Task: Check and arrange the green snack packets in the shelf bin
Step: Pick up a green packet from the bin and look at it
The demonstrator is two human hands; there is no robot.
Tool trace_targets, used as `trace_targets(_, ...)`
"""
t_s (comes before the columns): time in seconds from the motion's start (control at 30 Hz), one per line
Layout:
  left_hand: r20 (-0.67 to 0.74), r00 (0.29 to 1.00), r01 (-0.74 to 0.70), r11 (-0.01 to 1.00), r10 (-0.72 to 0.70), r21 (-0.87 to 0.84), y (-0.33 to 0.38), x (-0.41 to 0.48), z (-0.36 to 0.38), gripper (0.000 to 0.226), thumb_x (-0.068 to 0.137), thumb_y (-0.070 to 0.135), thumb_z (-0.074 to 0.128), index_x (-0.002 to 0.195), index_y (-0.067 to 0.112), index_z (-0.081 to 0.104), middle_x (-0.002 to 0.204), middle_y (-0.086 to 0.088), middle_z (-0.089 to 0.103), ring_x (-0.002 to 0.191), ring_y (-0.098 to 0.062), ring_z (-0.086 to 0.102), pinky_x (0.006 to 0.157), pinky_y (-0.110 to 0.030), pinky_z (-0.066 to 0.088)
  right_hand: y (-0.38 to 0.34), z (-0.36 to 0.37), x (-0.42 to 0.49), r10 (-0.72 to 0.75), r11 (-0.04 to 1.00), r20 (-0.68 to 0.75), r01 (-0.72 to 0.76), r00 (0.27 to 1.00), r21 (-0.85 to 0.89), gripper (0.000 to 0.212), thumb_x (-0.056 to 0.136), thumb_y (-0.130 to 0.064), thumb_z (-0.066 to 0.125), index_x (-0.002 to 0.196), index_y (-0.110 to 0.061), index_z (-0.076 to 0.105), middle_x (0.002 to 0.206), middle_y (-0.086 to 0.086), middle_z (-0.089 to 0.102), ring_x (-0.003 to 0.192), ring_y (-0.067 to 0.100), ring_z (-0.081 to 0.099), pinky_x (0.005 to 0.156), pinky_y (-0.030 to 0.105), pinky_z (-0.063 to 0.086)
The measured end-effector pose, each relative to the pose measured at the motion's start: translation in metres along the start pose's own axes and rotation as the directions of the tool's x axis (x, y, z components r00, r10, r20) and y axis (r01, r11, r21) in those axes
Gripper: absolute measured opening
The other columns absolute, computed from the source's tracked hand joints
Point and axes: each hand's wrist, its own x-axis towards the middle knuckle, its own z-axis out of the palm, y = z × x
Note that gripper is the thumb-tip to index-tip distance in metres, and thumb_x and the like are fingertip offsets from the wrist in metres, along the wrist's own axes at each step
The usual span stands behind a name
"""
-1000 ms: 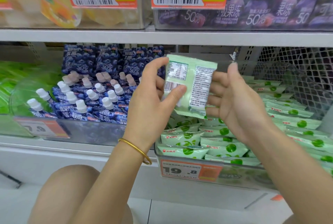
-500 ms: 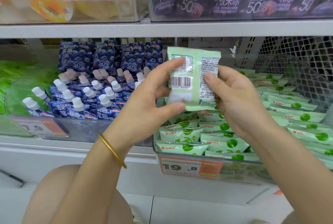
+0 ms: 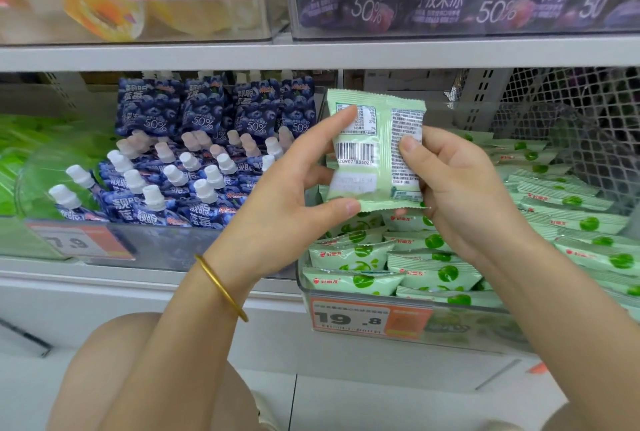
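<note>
I hold one pale green snack packet [image 3: 379,139] upright in front of the shelf, its back side with barcode and printed text facing me. My left hand [image 3: 287,202] pinches its left edge between forefinger and thumb; a gold bangle sits on that wrist. My right hand [image 3: 453,188] grips its right edge, thumb on the text panel. Below and behind it, a clear shelf bin [image 3: 485,326] with an orange 19.8 price tag [image 3: 370,318] holds several more green packets [image 3: 429,271] lying in rows.
Left of the bin stand several blue spouted blueberry jelly pouches [image 3: 180,167] in their own bin. A grey mesh divider [image 3: 588,125] rises at the right. The upper shelf edge [image 3: 311,53] carries bins with price tags. My knee [image 3: 104,361] is at lower left.
The packet has been turned from tilted to upright, facing me squarely. My right hand closed from a loose open touch into a grip on its right edge. Both hands shifted slightly.
</note>
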Motion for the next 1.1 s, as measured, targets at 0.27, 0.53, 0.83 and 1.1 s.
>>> trace_targets(0.27,-0.026,1.0,0.012,0.999,-0.011,0.051,0.0,-0.001,0.0,0.078,0.082,-0.005,0.064,0.128,0.05,0.034,0.143,0.022,0.037,0.114,-0.005,0.056,0.095,-0.033,0.05,-0.002,0.0,-0.004,-0.031,0.999,0.024,0.032,0.999,-0.036,0.02,0.098,-0.019,0.046,0.111,-0.015,0.061,0.098,0.001,0.073,0.075,0.019,0.069,0.043,0.025,0.048)
trace_targets(0.53,-0.267,0.945,-0.014,0.837,0.19,0.546,-0.003,-0.001,0.008,0.056,0.075,0.025,0.061,0.13,0.028,0.049,0.122,0.006,0.034,0.12,-0.012,0.036,0.104,-0.027,0.034,-0.005,0.004,-0.007,-0.096,0.995,0.052,0.098,0.994,-0.033,0.026,0.094,-0.02,0.052,0.117,-0.032,0.05,0.093,-0.011,0.072,0.078,0.005,0.065,0.06,0.023,0.051)
trace_targets(0.83,-0.195,0.976,-0.032,0.954,0.094,0.3,0.008,-0.003,0.011,0.046,0.075,0.052,0.057,0.12,0.048,0.046,0.118,0.027,0.055,0.115,0.0,0.049,0.095,-0.022,0.041,-0.012,0.006,-0.011,-0.142,0.99,0.19,0.142,0.972,0.011,0.035,0.093,-0.034,0.042,0.127,-0.031,0.051,0.11,0.012,0.057,0.084,0.016,0.066,0.064,0.03,0.055)
trace_targets(1.1,-0.227,0.973,-0.069,0.993,0.046,-0.094,0.0,0.002,-0.001,0.032,0.081,0.009,0.052,0.094,0.034,0.067,0.098,0.007,0.069,0.091,-0.007,0.064,0.077,-0.022,0.052,-0.014,-0.006,-0.001,-0.273,0.904,0.022,0.264,0.962,-0.337,0.057,0.077,-0.019,0.069,0.117,-0.049,0.041,0.107,-0.009,0.052,0.087,0.01,0.061,0.07,0.036,0.055)
